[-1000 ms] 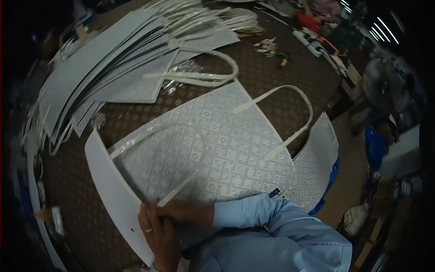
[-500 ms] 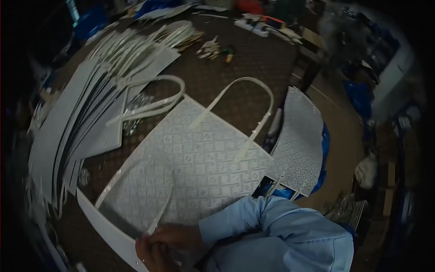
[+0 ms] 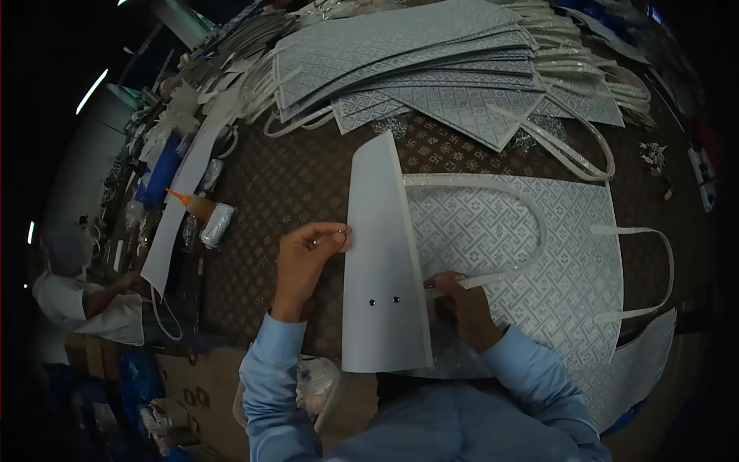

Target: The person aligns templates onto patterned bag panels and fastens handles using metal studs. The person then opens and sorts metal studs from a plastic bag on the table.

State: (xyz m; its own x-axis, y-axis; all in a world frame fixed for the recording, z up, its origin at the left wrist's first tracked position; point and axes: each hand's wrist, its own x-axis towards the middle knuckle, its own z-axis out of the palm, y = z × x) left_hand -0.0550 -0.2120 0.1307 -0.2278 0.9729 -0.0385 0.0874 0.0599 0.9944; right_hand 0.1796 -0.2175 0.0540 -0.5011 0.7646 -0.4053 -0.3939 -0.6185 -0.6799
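The left hand (image 3: 302,266) is nearly closed, its thumb and fingertips pinching a small dark, shiny piece (image 3: 341,232) at the outer edge of a plain, pale grey, smooth flap (image 3: 377,223). The right hand (image 3: 468,312) is partly curled, its fingers at the lower end of a loop-shaped, off-white strap handle (image 3: 543,231), beside the inner edge of the flap; how firmly it grips cannot be told.

The flap stands between the two hands, and two small, round, dark metal studs (image 3: 396,299) sit side by side on its lower half. From the flap, a large grey-and-white sheet with a geometric pattern (image 3: 570,254) spreads under and beyond the right hand to the right, with a second off-white strap handle (image 3: 669,266) looping out from its far edge. Past that edge, lower right of the right hand, lies a curved patterned piece (image 3: 645,358).

Ahead of both hands, a fanned stack of grey patterned sheets with off-white handles (image 3: 400,46) lies on the brown, patterned desk (image 3: 258,185), with small shiny bits (image 3: 391,127) near its closer edge. Ahead and left of the left hand are an amber bottle with an orange nozzle (image 3: 202,207) and a clear-wrapped white packet (image 3: 219,226). Farther left is another person (image 3: 88,308) in a white top, one arm reaching towards a long white strip (image 3: 181,208).
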